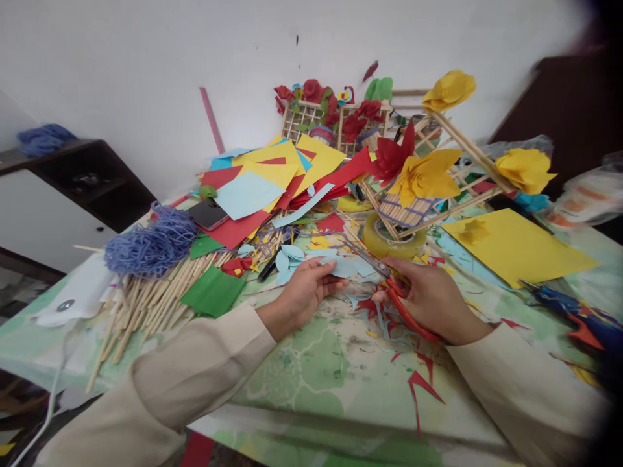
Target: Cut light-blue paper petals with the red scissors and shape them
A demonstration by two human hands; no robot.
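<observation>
Between thumb and fingers, my left hand [309,288] pinches a light blue paper piece [344,266] above the table. My right hand [433,301] is closed around the red-orange handles of the scissors [409,314]. Their metal blades point up and left, close beside the blue paper; whether they touch it I cannot tell. Just left of the paper lie several cut blue petal shapes [287,259]. Paper scraps in blue, red and yellow are scattered under and around my right hand.
Wooden sticks [150,298] and blue-purple yarn [153,240] lie at the left. Coloured paper sheets [253,188] are piled at the back. A tape roll [389,237] supports a stick frame with yellow paper flowers [428,175]. A glue gun [574,314] rests at the right.
</observation>
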